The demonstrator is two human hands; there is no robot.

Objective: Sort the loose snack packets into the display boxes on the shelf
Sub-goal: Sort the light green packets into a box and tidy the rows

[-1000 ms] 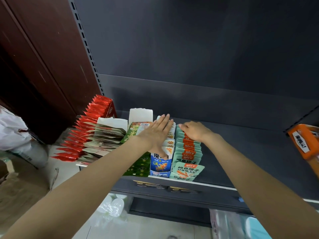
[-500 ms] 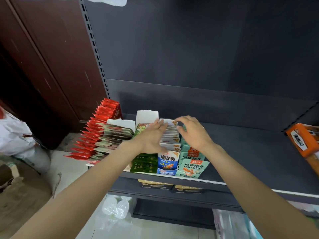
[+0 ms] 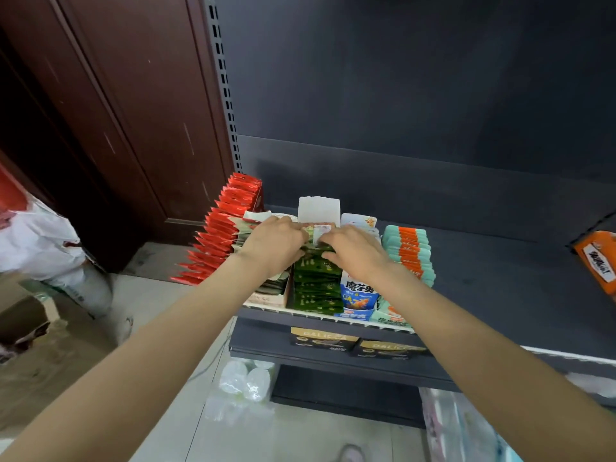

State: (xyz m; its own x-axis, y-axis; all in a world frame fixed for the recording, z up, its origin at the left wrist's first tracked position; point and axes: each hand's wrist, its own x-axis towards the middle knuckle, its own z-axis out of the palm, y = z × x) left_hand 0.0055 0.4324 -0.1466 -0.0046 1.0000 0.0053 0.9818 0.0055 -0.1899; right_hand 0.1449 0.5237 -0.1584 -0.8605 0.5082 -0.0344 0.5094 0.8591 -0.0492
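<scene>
We work at the green packets (image 3: 318,283), which stand on edge in a row in their display box (image 3: 319,208) on the shelf (image 3: 500,295). The row's long axis runs front to back, away from us. Both hands meet at its far end, just in front of the box's raised white back flap.

Our left hand (image 3: 271,245) comes in from the left, our right hand (image 3: 355,251) from the right. Each lies palm down with the fingers curled onto the rearmost packet (image 3: 316,232), which they appear to grip between them. The fingertips are partly hidden, so the exact hold cannot be confirmed. Both hands are equally near. Both forearms reach forward, converging on the box.

Neighbouring rows lie close: blue packets (image 3: 359,293) touch the green row on the right, and tan packets (image 3: 266,288) sit just left. In our judgement, the next move must press the packet straight down along the row without disturbing these.
</scene>
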